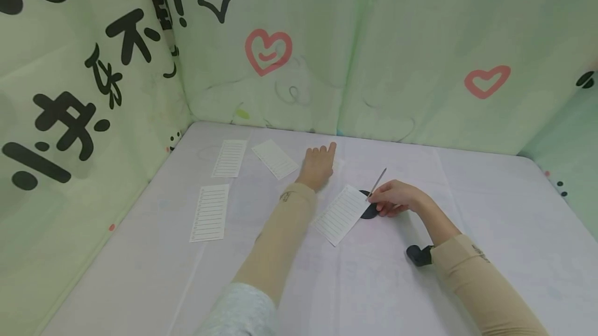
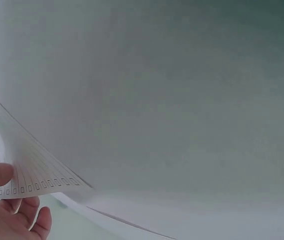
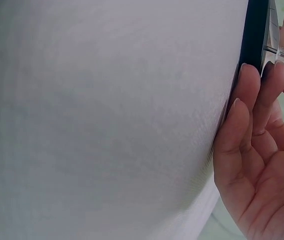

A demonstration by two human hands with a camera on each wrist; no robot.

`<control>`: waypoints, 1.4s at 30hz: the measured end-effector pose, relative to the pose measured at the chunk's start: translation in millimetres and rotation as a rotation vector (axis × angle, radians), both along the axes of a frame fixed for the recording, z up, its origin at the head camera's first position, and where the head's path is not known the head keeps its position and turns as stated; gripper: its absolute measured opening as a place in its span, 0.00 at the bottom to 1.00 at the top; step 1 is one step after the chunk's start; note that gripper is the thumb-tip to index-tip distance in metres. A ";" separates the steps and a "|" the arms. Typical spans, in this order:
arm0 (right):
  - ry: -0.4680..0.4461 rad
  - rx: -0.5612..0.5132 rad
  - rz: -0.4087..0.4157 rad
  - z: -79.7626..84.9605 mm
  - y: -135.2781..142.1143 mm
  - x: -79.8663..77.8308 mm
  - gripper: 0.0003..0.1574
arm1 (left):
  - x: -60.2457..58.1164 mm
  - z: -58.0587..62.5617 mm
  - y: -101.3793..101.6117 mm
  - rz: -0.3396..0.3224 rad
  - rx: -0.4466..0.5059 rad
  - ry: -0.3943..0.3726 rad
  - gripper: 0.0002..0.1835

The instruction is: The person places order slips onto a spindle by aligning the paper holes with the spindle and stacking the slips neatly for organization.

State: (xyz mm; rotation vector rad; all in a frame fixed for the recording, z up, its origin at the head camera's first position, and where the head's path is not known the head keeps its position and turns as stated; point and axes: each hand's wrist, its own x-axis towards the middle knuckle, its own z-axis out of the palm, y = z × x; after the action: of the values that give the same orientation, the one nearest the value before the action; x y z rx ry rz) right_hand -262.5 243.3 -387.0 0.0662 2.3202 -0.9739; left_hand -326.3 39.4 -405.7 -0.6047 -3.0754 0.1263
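My left hand [image 1: 317,167] reaches over the far part of the table, its index finger extended. In the left wrist view the thumb and fingers pinch a lined paper slip [image 2: 34,172] with small checkboxes along one edge. My right hand [image 1: 397,198] holds the bill spike, fingertips at the edge of its black round base [image 1: 370,212] and near the foot of its thin metal rod [image 1: 379,180]. Another lined slip [image 1: 341,216] overlaps the base, one corner by the rod. In the right wrist view, bent fingers [image 3: 246,90] touch the base's dark edge [image 3: 254,35].
On the left of the white-covered table [image 1: 397,289] lie more lined slips: one at the back [image 1: 230,158], one turned at an angle [image 1: 275,159] and one nearer [image 1: 209,213]. A black wrist device [image 1: 419,256] sits under the right cuff. Printed green curtains [image 1: 411,55] enclose the table.
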 end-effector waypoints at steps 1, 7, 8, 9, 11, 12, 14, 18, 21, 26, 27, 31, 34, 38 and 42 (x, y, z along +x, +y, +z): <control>0.001 0.001 -0.001 -0.4 0.0 -0.1 0.15 | -0.2 -0.2 -1.2 -0.005 -0.002 0.003 0.36; 0.004 0.002 -0.005 -2.3 0.2 -0.2 0.15 | -4.0 4.7 -7.8 -0.028 0.029 -0.027 0.32; 0.004 0.002 -0.006 -2.5 0.2 -0.1 0.15 | -5.5 6.2 -9.0 -0.026 0.059 -0.046 0.31; 0.006 0.002 -0.004 -2.5 0.2 0.1 0.15 | -6.7 8.0 -10.3 -0.026 0.096 -0.069 0.30; 0.006 0.003 -0.005 -2.4 0.2 0.3 0.15 | -9.0 12.5 -13.2 -0.019 0.192 -0.123 0.29; 0.005 0.004 -0.007 -2.3 0.1 0.5 0.15 | -10.2 14.8 -14.9 -0.014 0.247 -0.153 0.28; 0.002 0.004 -0.007 -2.3 0.1 0.5 0.15 | -11.8 19.9 -19.3 0.004 0.382 -0.239 0.29; 0.000 0.004 -0.004 -2.0 0.0 0.7 0.14 | -13.8 30.2 -31.0 0.044 0.626 -0.388 0.28; 0.005 0.004 -0.003 -1.6 -0.2 0.9 0.14 | -16.3 34.8 -42.5 0.053 0.788 -0.478 0.25; 0.016 0.011 -0.005 -1.7 -0.9 1.1 0.15 | -20.2 39.0 -62.1 0.090 1.019 -0.624 0.18; 0.018 0.013 -0.005 -1.8 -1.0 1.1 0.15 | -20.8 39.4 -65.6 0.106 1.064 -0.656 0.17; 0.024 0.014 -0.004 -1.9 -1.1 1.3 0.15 | -19.0 41.0 -76.3 0.159 1.207 -0.773 0.13; 0.026 0.012 -0.005 -1.8 -1.2 1.3 0.15 | -15.9 40.4 -81.2 0.198 1.273 -0.829 0.13; 0.023 0.012 -0.008 -1.5 -1.5 1.5 0.15 | -7.7 41.6 -83.4 0.245 1.315 -0.881 0.16; 0.009 0.011 -0.012 0.2 -1.9 2.2 0.15 | 3.9 45.6 -83.0 0.258 1.329 -0.923 0.18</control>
State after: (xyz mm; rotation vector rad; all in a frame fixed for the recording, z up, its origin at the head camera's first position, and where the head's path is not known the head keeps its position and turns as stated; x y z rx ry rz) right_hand -260.3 241.4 -386.8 0.0800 2.3364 -0.9687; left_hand -322.4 -43.6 -360.1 -0.1323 -2.7973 -2.4705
